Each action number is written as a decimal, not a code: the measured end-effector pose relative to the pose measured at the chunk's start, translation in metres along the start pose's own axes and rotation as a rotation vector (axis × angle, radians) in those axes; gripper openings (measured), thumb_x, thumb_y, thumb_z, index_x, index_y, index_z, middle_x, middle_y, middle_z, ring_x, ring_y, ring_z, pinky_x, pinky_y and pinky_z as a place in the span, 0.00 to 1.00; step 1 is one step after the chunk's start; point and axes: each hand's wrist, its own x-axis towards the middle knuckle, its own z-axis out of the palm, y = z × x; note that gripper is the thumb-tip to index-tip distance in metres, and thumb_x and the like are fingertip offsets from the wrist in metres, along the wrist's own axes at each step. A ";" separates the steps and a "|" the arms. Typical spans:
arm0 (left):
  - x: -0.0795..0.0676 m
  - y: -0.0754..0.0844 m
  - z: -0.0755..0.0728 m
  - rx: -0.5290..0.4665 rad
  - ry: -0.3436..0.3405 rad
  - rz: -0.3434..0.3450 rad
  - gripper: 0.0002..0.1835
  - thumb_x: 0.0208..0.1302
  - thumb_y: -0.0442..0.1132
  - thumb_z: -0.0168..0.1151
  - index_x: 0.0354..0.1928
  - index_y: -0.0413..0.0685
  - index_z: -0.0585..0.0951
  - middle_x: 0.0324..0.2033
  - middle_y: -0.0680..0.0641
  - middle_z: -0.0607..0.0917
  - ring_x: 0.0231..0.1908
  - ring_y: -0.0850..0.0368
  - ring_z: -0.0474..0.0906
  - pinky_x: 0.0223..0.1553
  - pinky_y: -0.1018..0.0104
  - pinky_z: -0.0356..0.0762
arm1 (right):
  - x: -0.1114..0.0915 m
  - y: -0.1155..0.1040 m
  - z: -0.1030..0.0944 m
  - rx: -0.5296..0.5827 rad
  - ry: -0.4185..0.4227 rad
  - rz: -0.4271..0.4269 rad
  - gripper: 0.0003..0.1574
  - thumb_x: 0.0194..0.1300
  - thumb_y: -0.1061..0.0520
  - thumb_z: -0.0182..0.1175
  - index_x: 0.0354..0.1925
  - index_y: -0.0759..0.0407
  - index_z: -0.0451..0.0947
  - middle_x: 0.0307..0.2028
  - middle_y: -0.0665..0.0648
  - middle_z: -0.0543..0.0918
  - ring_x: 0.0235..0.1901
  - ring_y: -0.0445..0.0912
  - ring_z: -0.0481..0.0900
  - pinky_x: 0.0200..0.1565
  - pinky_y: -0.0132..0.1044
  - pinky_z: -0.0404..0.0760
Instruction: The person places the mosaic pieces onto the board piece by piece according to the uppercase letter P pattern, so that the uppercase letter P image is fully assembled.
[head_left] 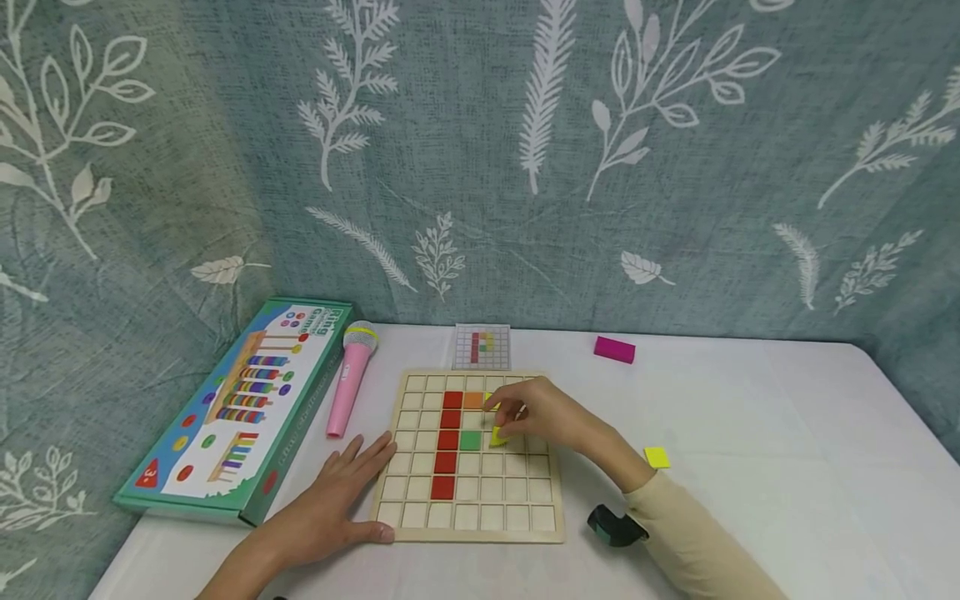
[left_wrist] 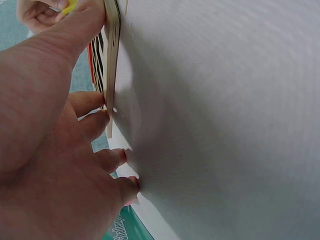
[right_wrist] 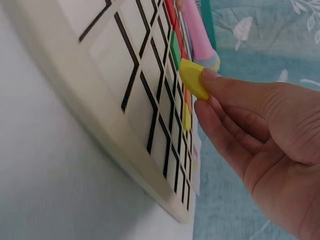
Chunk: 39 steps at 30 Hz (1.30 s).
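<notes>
A wooden grid board [head_left: 480,536] lies on the white table. My left hand [head_left: 330,508] has its fingers spread at the board's left side, the thumb on its lower left edge. With thumb and fingers, my right hand [head_left: 543,412] pinches a small yellow tile [right_wrist: 192,80] just over the cell right of a green tile [head_left: 470,440]. Red tiles [head_left: 447,439] form a column in the grid. At the column's top, an orange tile [head_left: 473,401] has another yellow tile [right_wrist: 187,117] beside it, partly hidden by my right hand in the head view.
Behind the board lies a printed pattern card [head_left: 463,361]. A pink toy microphone [head_left: 349,392] and a green game box [head_left: 240,408] are at the left. To the right are a magenta block [head_left: 615,350] and a loose yellow tile [head_left: 657,457]. Patterned cloth [head_left: 480,167] hangs behind.
</notes>
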 end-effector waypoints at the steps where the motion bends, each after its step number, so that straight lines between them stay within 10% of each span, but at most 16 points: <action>1: 0.000 0.000 0.000 0.002 0.000 0.001 0.57 0.46 0.63 0.72 0.74 0.42 0.60 0.75 0.42 0.56 0.73 0.31 0.40 0.69 0.32 0.37 | 0.001 0.000 0.002 0.003 -0.004 0.002 0.20 0.56 0.68 0.70 0.49 0.67 0.81 0.30 0.49 0.84 0.32 0.37 0.79 0.38 0.28 0.82; 39: -0.001 0.002 0.000 -0.012 0.002 0.001 0.57 0.46 0.62 0.72 0.74 0.42 0.60 0.75 0.41 0.56 0.73 0.31 0.40 0.69 0.32 0.37 | -0.002 -0.004 0.006 -0.161 0.017 0.056 0.13 0.62 0.67 0.65 0.47 0.63 0.83 0.34 0.51 0.85 0.35 0.40 0.79 0.41 0.31 0.81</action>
